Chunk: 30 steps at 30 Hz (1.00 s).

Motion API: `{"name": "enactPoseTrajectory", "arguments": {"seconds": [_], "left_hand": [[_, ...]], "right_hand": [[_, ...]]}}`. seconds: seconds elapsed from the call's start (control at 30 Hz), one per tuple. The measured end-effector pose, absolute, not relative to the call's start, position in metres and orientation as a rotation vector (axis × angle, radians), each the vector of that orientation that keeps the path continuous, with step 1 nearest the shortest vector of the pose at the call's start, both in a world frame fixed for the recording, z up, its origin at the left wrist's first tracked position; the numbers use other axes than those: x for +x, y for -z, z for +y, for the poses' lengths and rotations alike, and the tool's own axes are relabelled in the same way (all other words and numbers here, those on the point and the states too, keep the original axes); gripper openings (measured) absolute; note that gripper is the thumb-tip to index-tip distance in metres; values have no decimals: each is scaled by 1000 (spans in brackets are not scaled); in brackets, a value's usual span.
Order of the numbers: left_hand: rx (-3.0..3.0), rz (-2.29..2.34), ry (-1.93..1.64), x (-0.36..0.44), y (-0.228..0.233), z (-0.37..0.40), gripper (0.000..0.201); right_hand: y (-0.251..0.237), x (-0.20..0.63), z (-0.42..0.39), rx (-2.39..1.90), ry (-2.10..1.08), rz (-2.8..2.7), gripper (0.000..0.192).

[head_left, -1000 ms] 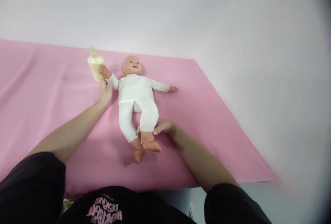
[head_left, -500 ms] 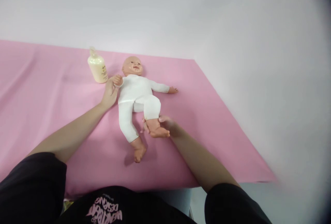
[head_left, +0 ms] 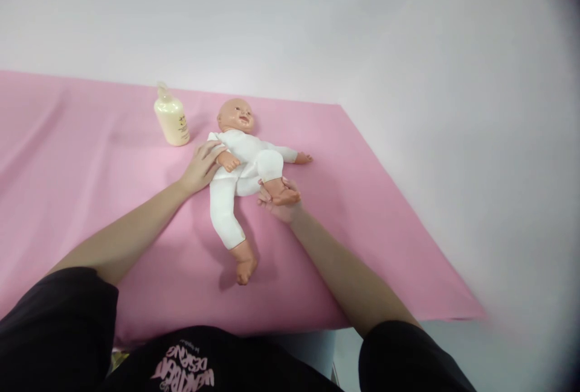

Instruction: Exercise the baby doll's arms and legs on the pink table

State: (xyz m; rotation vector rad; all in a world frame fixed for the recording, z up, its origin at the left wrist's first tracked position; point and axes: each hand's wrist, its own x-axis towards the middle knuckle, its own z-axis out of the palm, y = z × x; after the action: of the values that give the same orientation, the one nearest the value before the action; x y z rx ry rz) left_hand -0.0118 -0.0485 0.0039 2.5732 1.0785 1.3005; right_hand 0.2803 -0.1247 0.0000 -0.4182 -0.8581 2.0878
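Both hands [head_left: 203,165] [head_left: 277,203] partly hidden behind doll [head_left: 242,168] limbs.

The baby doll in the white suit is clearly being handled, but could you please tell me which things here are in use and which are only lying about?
In use:
- plastic baby doll in white suit
- left hand, holding the doll's arm
- right hand, holding its bent leg

Lying about:
- cream pump bottle
- pink cloth
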Motion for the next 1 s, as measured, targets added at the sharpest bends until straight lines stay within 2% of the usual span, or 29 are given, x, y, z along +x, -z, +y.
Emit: {"name": "enactPoseTrajectory", "arguments": {"seconds": [0.17,0.4,0.53,0.67,0.83,1.0], "left_hand": [[2415,1080,-1469,-14,0,-45,53],[1741,1139,-1753,-22,13,-23,66],[1435,1147,-1843,-28,15,-17,71],[1214,1104,-1845,-32,17,-14,69],[1096,1102,-1848,-34,18,-13,64],[1212,1105,-1826,-32,15,-14,63]], "right_hand": [[6,280,-124,-364,-2132,-937,53],[22,284,-129,-253,-2240,-1211,63],[12,286,-136,-279,-2420,-1294,66],[-6,282,-141,-109,-2553,-1456,64],[-13,277,-137,101,-2627,-1617,56],[-9,279,-135,58,-2635,-1605,63]]}}
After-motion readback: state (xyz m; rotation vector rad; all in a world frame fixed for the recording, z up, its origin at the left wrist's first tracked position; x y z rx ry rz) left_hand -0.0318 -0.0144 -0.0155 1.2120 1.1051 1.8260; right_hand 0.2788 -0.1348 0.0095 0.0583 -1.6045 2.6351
